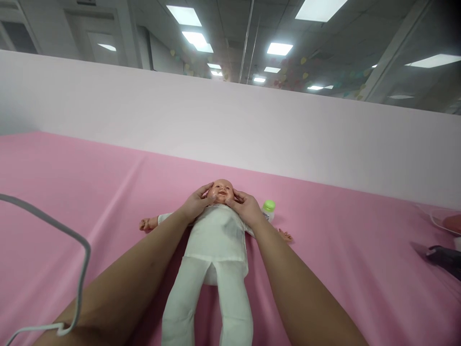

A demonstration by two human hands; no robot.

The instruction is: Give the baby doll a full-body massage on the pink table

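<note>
A baby doll (218, 235) in a white top and white trousers lies on its back on the pink sheet, head at the far end and arms spread out. My left hand (197, 203) cups the left side of its head, the thumb on the cheek near the chin. On the opposite side my right hand (248, 207) holds the head in the same way, thumb by the jaw. The doll's face shows between the two hands. Just beyond my right hand stands a small bottle (268, 209) with a green cap, its lower part partly hidden by my wrist.
The pink sheet (342, 240) has creases and ends at a white wall (230, 125) with glass above it. A grey-white cable (81, 240) hangs across the left front, over my left forearm. At the right edge lies a dark object (444, 258), cut off by the frame.
</note>
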